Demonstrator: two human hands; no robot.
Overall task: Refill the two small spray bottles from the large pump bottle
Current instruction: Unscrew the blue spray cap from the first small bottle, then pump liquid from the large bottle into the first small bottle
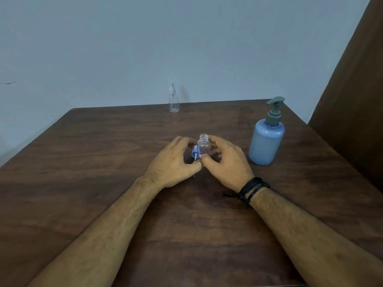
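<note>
A small clear bottle (204,146) with its neck uncapped stands upright at the middle of the brown table (103,154). My right hand (224,162) curls round its right side and holds it. My left hand (174,160) is at its left side and pinches the blue spray cap (194,152), whose thin tube points down toward me. A second small clear spray bottle (173,100), capped, stands at the table's far edge. The large light-blue pump bottle (267,137) with a grey pump stands to the right of my right hand.
A pale wall (145,48) rises right behind the table. A dark brown panel (352,100) stands at the far right, close to the pump bottle. A black cord bracelet (250,188) is on my right wrist.
</note>
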